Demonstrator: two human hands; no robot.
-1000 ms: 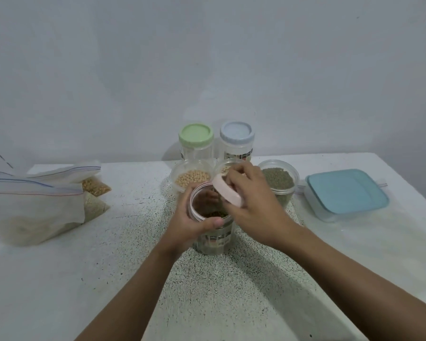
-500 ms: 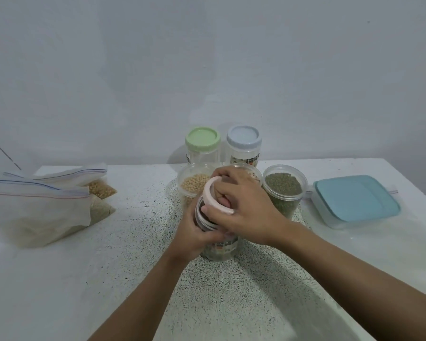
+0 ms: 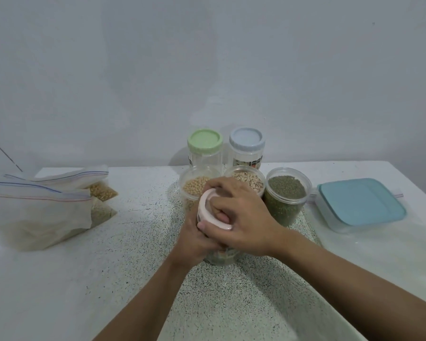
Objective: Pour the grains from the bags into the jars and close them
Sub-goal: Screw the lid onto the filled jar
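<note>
Down onto the jar (image 3: 219, 257) I am bringing the tilted lid (image 3: 206, 212), right hand (image 3: 246, 217) gripping it from above, left hand (image 3: 194, 241) gripping the jar.

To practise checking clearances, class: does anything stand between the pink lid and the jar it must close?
Nothing visible does. The right hand holds the pink lid at the top of the jar gripped by the left hand; the hands hide the jar's mouth.

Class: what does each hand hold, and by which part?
Left hand grips the clear plastic jar round its side; right hand grips the round pink lid by its rim.
</note>
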